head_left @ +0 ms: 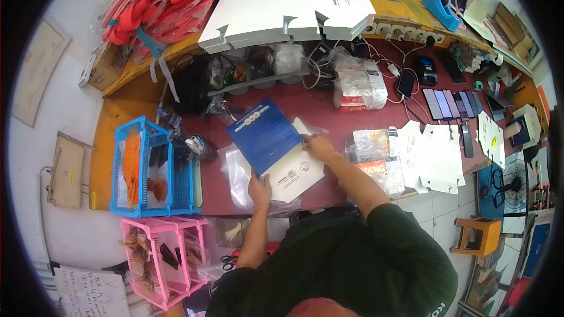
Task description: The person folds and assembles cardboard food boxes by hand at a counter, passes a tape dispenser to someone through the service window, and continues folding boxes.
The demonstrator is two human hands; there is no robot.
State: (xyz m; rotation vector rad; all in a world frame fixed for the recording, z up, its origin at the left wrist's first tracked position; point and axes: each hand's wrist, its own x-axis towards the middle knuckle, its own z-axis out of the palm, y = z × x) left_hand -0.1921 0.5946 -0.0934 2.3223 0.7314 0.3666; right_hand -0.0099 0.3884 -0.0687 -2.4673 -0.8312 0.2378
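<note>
A flat blue printed cardboard piece (264, 135) with white lettering lies tilted over the red table top. Beneath its lower right side shows a cream-white cardboard sheet (294, 173) with a small printed code and round emblem. My left hand (259, 191) is closed at the bottom corner of the blue piece, thumb on top. At the upper right edge of the white sheet, my right hand (319, 147) has its fingers closed on the board; the fingertips are partly hidden. Clear plastic bags (237, 179) lie under and left of the cardboard.
Blue basket (191, 185) and pink rack (164, 264) stand left. Wrapped packs (376, 158) and white cut-out sheets (440, 155) lie right, near several phones (449, 104) and cables. A white cardboard stack (282, 6) covers the shelf behind.
</note>
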